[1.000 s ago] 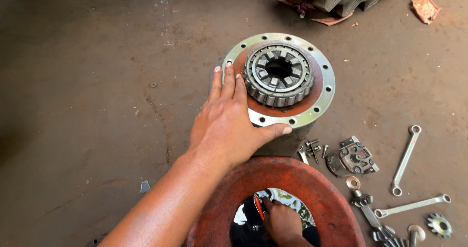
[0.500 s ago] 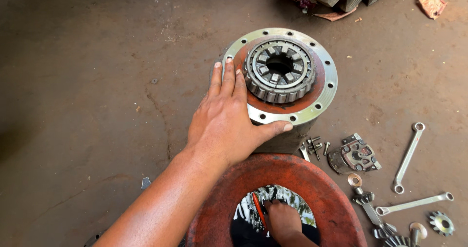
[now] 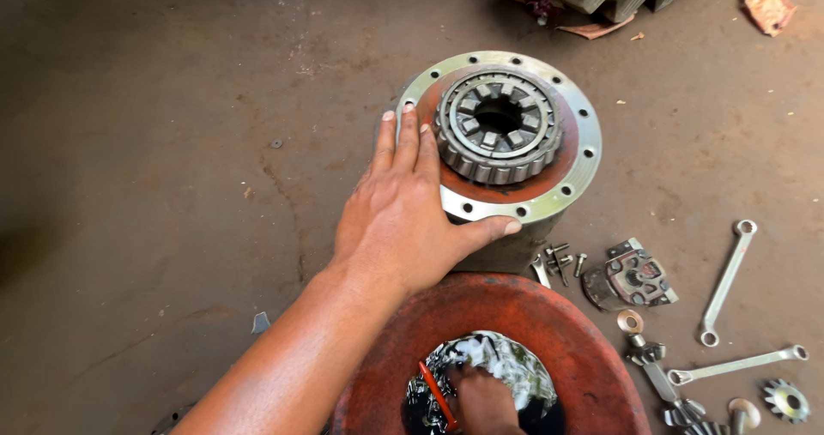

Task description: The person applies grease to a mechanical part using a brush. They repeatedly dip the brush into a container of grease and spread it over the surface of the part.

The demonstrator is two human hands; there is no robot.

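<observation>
Head view: left hand (image 3: pixel 403 220) lies flat on flange (image 3: pixel 584 165), grip wide; right hand (image 3: pixel 483 398) half-sunk in basin (image 3: pixel 592 349), grip unreadable.

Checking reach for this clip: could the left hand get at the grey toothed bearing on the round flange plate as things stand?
Probably yes: the left hand lies flat on the round silver flange plate, fingers beside the grey toothed bearing, with nothing between them.

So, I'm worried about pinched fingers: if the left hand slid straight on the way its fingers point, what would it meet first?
Probably the toothed bearing ring; the left hand already lies on the flange, fingertips beside the ring.
</observation>
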